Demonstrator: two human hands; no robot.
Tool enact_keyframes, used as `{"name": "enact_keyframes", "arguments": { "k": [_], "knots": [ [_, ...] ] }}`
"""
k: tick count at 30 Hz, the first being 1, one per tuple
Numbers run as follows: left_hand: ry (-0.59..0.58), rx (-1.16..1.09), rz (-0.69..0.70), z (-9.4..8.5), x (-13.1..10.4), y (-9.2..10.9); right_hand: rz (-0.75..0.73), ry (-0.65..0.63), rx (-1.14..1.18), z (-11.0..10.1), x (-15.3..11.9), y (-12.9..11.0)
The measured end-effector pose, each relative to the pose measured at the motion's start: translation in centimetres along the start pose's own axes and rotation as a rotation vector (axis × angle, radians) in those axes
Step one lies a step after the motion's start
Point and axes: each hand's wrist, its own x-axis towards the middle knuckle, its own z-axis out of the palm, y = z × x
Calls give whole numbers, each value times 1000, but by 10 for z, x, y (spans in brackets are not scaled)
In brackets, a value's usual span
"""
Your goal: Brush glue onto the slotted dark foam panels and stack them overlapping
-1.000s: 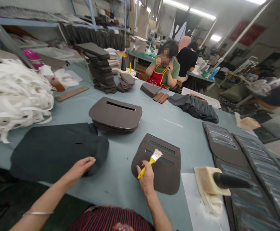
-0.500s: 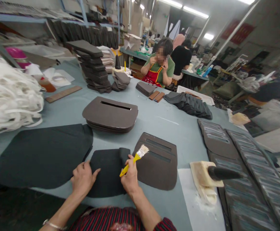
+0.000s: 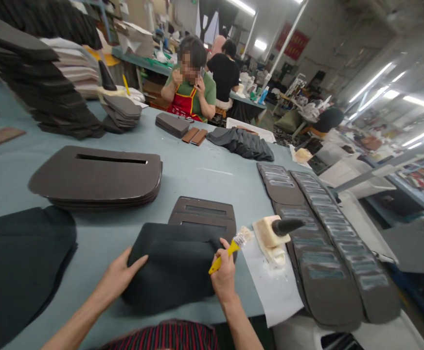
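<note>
A dark fabric panel point(image 3: 171, 272) lies in front of me, overlapping the lower part of a brown slotted piece point(image 3: 204, 210). My left hand point(image 3: 122, 274) grips the panel's left edge between thumb and fingers. At the panel's right edge, my right hand point(image 3: 223, 272) holds a yellow-handled brush point(image 3: 230, 250), bristles up and to the right, while its fingers also touch the fabric. Right of the brush stands a cream glue-crusted container point(image 3: 268, 236) with a black cone, on a white sheet point(image 3: 266, 287).
Brown slotted panels point(image 3: 98, 177) are stacked at left, beside dark fabric point(image 3: 22, 262). Overlapping slotted pieces point(image 3: 328, 287) run along the right. A tall dark stack point(image 3: 40, 82) stands back left. Across the table point(image 3: 183, 175) sits a person in a red apron point(image 3: 185, 104).
The view has swung right. Both hands have moved right with the dark fabric panel, which now lies more spread out and covers part of the brown slotted piece.
</note>
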Motion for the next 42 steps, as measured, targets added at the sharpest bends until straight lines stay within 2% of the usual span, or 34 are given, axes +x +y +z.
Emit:
{"name": "enact_keyframes", "arguments": {
  "k": [2,4,7,14,21,24,27,31,35,42],
  "knots": [
    [-46,6,20,28,5,4,31,3,-130,-12,-14,27],
    [-40,89,-6,51,9,2,60,-11,-232,-15,-28,49],
    [-20,226,-8,67,11,-3,99,-17,-303,-11,-42,69],
    [-17,363,-17,65,10,6,148,-37,-357,-6,-40,79],
    [57,532,-31,69,8,13,117,-40,-399,-11,-29,84],
    [150,589,59,64,21,11,109,11,-393,-11,-14,87],
    [172,629,77,61,41,18,113,18,-337,-6,11,91],
    [120,648,-8,65,67,45,198,-29,-345,6,47,96],
    [123,641,-89,75,81,66,270,-63,-358,15,68,105],
    [48,579,-237,76,103,68,322,-103,-318,21,75,124]
  ]
}}
